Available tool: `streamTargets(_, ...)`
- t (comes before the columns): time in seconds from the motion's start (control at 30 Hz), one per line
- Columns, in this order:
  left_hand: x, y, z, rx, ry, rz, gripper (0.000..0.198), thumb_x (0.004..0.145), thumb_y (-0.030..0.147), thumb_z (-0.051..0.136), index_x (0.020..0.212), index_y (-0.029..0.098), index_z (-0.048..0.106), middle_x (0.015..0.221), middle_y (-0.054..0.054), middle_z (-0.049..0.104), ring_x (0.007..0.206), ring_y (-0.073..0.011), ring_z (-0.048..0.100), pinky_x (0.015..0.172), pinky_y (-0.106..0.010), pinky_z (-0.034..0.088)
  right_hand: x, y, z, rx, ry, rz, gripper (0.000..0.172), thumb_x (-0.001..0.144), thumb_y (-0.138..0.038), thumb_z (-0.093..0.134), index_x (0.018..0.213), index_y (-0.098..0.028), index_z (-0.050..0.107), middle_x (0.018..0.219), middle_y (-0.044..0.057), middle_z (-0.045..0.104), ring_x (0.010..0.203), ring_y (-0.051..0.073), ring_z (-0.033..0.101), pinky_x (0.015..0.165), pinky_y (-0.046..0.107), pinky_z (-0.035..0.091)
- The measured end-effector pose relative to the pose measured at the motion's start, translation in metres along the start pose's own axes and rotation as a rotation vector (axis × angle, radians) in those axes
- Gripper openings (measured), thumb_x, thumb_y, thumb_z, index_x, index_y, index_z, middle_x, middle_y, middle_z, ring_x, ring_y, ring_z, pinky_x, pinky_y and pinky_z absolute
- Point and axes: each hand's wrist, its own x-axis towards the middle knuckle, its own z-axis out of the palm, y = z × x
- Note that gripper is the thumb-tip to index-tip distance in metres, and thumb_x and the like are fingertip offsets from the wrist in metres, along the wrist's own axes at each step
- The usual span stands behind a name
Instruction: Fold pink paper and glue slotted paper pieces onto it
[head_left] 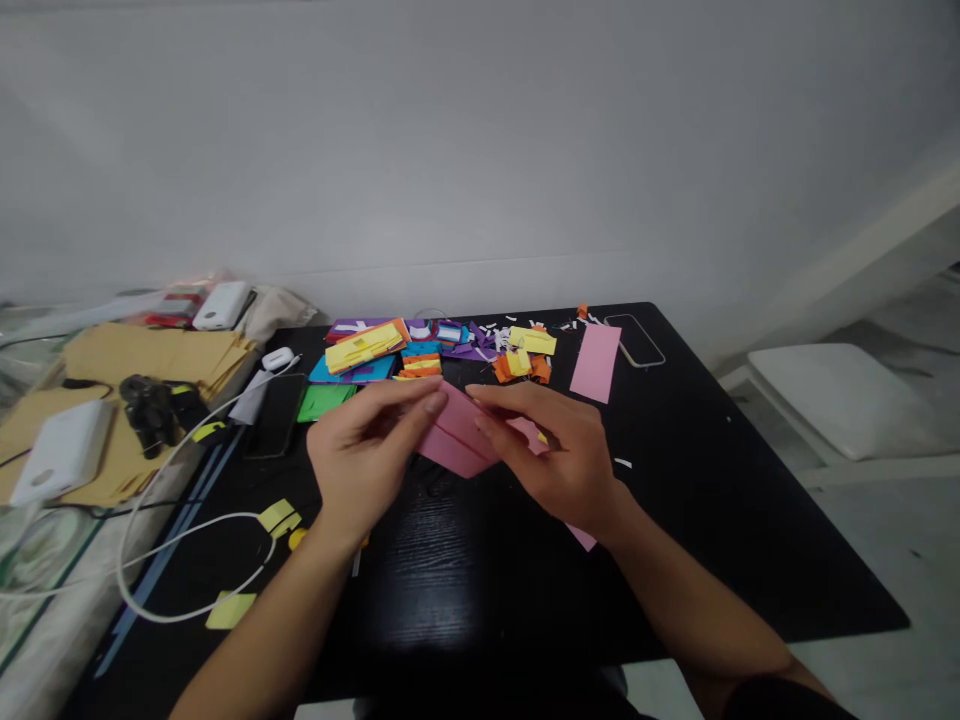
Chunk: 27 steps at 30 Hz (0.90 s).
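Observation:
A creased sheet of pink paper (459, 440) is held up over the black table between my two hands. My left hand (367, 445) pinches its left side between thumb and forefinger. On the other side, my right hand (555, 445) has its thumb and fingertips closed at the paper's upper right edge. More pink paper shows partly behind and below my right hand, most of it hidden. Farther back on the right lies a flat pink strip (596, 363).
Stacks of folded yellow paper (365, 346), green paper (325, 402) and scattered scraps (480, 345) lie along the back. A clear phone case (637, 342) is at back right. A dark phone (275, 415), a white cable (127, 580) and brown envelopes (180, 352) are on the left.

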Motion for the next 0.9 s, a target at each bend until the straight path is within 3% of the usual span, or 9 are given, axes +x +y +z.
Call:
streamTargets(0.13, -0.007, -0.001, 0.002, -0.001, -0.105, 0.115, 0.028, 0.089, 0.013, 0.086, 0.109, 0.033, 0.087, 0.1, 0.002, 0.087, 0.087, -0.0154, 0.082, 0.082, -0.03, 0.069, -0.003, -0.001, 0.006, 0.042, 0.053, -0.037, 0.032, 0.1, -0.009, 0.071, 0.123, -0.03, 0.079, 0.112, 0.002, 0.085, 0.101, 0.018, 0.081, 0.093, 0.036, 0.067)
streamTargets(0.33, -0.013, 0.001, 0.006, 0.019, -0.024, 0.113, 0.026, 0.089, 0.018, 0.088, 0.111, 0.033, 0.086, 0.1, 0.0, 0.087, 0.085, -0.0195, 0.083, 0.081, -0.037, 0.072, -0.007, -0.003, 0.009, 0.058, 0.114, -0.039, 0.036, 0.098, -0.007, 0.073, 0.122, -0.032, 0.08, 0.11, 0.001, 0.085, 0.097, 0.019, 0.081, 0.089, 0.037, 0.068)
streamTargets(0.57, -0.014, 0.001, 0.004, -0.028, -0.058, 0.168, 0.033, 0.088, 0.012, 0.087, 0.112, 0.034, 0.086, 0.098, 0.001, 0.086, 0.083, -0.0176, 0.082, 0.077, -0.033, 0.069, -0.008, -0.004, 0.01, 0.061, 0.12, -0.048, 0.036, 0.098, -0.008, 0.073, 0.123, -0.031, 0.081, 0.11, 0.002, 0.085, 0.096, 0.02, 0.081, 0.088, 0.037, 0.068)
streamTargets(0.77, -0.014, 0.004, 0.005, -0.052, -0.075, 0.116, 0.03, 0.09, 0.013, 0.086, 0.111, 0.034, 0.085, 0.099, 0.0, 0.086, 0.085, -0.0177, 0.082, 0.081, -0.034, 0.069, -0.008, -0.003, 0.009, 0.056, 0.107, -0.055, 0.036, 0.099, -0.009, 0.072, 0.126, -0.033, 0.08, 0.113, 0.003, 0.085, 0.097, 0.02, 0.081, 0.087, 0.039, 0.07)
streamTargets(0.9, -0.007, 0.006, 0.003, -0.13, -0.149, -0.042, 0.026, 0.092, 0.019, 0.085, 0.116, 0.029, 0.082, 0.092, 0.0, 0.083, 0.078, -0.0152, 0.079, 0.076, -0.028, 0.067, -0.007, -0.003, 0.008, 0.039, 0.087, -0.056, 0.034, 0.101, -0.011, 0.07, 0.125, -0.032, 0.081, 0.115, 0.003, 0.085, 0.097, 0.02, 0.081, 0.087, 0.039, 0.07)
